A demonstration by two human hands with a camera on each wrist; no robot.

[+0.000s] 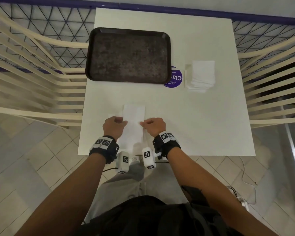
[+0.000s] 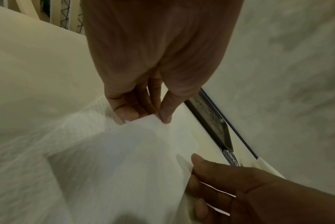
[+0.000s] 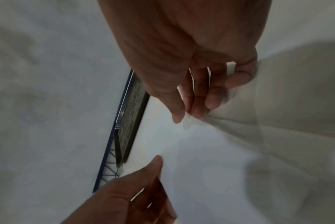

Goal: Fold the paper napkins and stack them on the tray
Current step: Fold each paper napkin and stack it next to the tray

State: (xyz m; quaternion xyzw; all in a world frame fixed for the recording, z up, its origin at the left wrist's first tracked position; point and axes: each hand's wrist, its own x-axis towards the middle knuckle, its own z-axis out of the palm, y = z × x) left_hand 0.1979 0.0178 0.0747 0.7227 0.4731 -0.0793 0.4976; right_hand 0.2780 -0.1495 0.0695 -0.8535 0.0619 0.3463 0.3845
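A white paper napkin (image 1: 133,116) lies near the table's front edge, its near part lifted between both hands. My left hand (image 1: 124,122) pinches the napkin's left edge between thumb and fingers (image 2: 163,117). My right hand (image 1: 142,123) pinches its right edge (image 3: 185,116). In the left wrist view the napkin (image 2: 114,159) billows up below the hand. A dark brown tray (image 1: 128,55) with nothing on it sits at the back left of the table. A stack of white napkins (image 1: 200,75) lies to the right of the tray.
A round purple sticker (image 1: 174,77) shows on the white table (image 1: 203,125) between tray and stack. Cream slatted chairs (image 1: 32,92) flank the table on both sides, with a wire mesh fence (image 1: 41,19) behind. Cables (image 1: 245,181) lie on the tiled floor at right.
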